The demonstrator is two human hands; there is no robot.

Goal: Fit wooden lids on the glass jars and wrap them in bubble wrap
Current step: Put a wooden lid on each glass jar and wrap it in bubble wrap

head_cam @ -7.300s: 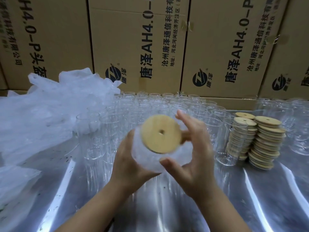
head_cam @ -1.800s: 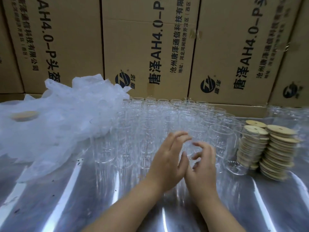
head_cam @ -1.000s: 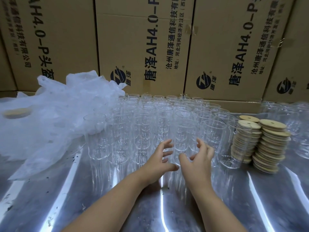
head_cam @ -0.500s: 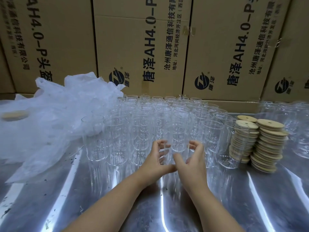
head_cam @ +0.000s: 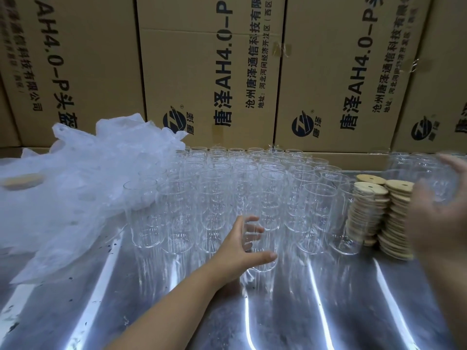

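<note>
Several clear glass jars [head_cam: 227, 193] stand in rows on the metal table [head_cam: 328, 311]. My left hand [head_cam: 240, 248] grips a front-row glass jar [head_cam: 265, 233], thumb in front and fingers visible behind the glass. My right hand [head_cam: 434, 213] is blurred at the right, fingers spread and holding nothing, just in front of the stacks of round wooden lids [head_cam: 369, 210]. A heap of bubble wrap [head_cam: 88, 178] lies at the left, and a wooden lid [head_cam: 21, 180] shows inside it.
Tall cardboard boxes [head_cam: 214, 72] wall off the back of the table. More glass jars [head_cam: 414, 168] stand at the far right behind the lid stacks. The near part of the shiny table carries only reflections.
My right hand has left the jar and swung right to the lid stacks. My left hand stays around the front jar.
</note>
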